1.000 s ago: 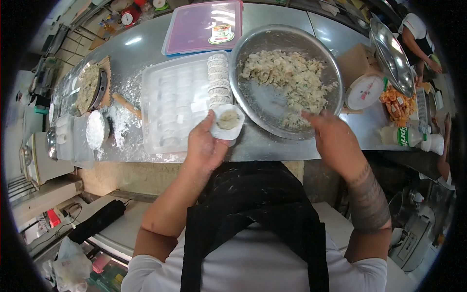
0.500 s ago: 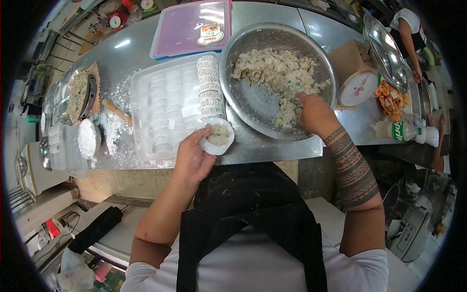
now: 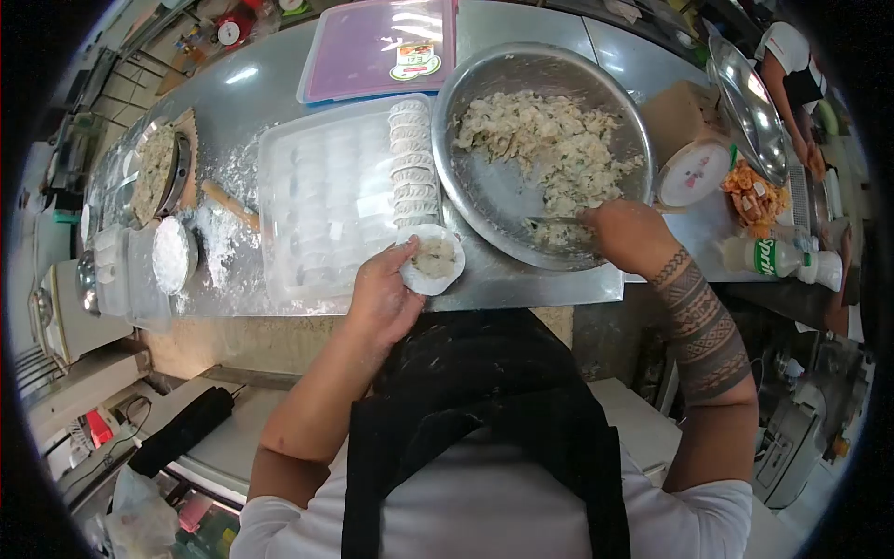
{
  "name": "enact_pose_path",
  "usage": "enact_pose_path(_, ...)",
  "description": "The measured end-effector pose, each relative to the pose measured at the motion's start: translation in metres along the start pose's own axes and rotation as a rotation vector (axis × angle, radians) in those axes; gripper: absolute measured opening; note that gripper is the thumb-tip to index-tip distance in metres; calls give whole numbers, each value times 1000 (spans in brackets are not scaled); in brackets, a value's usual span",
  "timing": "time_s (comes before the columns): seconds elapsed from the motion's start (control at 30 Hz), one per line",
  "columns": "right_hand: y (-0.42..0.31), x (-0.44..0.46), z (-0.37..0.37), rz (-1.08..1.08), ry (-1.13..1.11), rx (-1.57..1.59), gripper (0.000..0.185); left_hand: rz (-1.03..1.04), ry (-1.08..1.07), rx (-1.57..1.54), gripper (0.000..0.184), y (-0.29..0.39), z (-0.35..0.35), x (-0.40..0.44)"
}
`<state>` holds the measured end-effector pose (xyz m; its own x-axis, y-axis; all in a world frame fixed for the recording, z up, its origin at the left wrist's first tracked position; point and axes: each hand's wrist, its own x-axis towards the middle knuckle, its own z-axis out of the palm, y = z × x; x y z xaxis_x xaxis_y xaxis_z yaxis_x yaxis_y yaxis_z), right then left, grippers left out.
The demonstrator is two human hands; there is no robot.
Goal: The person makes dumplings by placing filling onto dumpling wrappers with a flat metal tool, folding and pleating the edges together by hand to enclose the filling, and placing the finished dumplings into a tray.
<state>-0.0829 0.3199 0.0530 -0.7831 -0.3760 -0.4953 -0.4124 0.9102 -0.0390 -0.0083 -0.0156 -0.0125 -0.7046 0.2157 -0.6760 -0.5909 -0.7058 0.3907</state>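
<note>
A round white dough wrapper (image 3: 434,260) with a smear of pale filling on it rests on the fingers of my left hand (image 3: 383,296), thumb at its edge. My right hand (image 3: 626,238) is closed on a thin metal spatula (image 3: 551,222), whose blade lies over the lower part of a large steel bowl (image 3: 454,191). Chunky pale filling with green flecks (image 3: 549,140) fills the bowl's upper and right side. Left of the bowl, a translucent tray (image 3: 270,219) holds rows of dumplings, the pleated right-hand row (image 3: 413,168) uncovered.
A purple-lidded box (image 3: 372,47) stands behind the tray. To the left are a rolling pin (image 3: 229,203), a bowl of flour (image 3: 173,256) and a pan of filling (image 3: 158,172). A scale (image 3: 694,172), bottle (image 3: 768,256) and steel lid (image 3: 750,107) sit right; another person (image 3: 792,70) stands beyond.
My right hand has moved toward the bowl's lower right rim, and the spatula blade now shows. The wrapper stays on my left hand. The whole view has shifted slightly.
</note>
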Motion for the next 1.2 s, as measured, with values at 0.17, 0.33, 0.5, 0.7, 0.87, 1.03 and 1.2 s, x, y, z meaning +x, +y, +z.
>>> enact_pose_path(0.17, 4, 1, -8, 54, 131, -33, 37, 5, 36, -5, 35, -4, 1, -1)
enact_pose_path(0.33, 23, 36, 19, 91, 260, -46, 48, -32, 8, -29, 36, -13, 2, 1)
enact_pose_path(0.5, 31, 38, 21, 15, 186, -58, 45, 1, 4, 18, 38, -16, -1, 2)
enact_pose_path(0.7, 32, 17, 5, -123, 12, -61, 39, -11, 50, 55, 39, -20, 1, 0)
enact_pose_path(0.87, 47, 5, -2, -224, -5, 352, 34, 8, 39, 50, 40, -17, 5, -5)
enact_pose_path(1.03, 18, -26, -28, -192, -34, 779, 45, 55, -74, -154, 43, -15, 8, -3)
enact_pose_path(1.2, -51, -48, -35, -393, 271, 338, 63, 64, -177, -249, 45, -2, 28, -17)
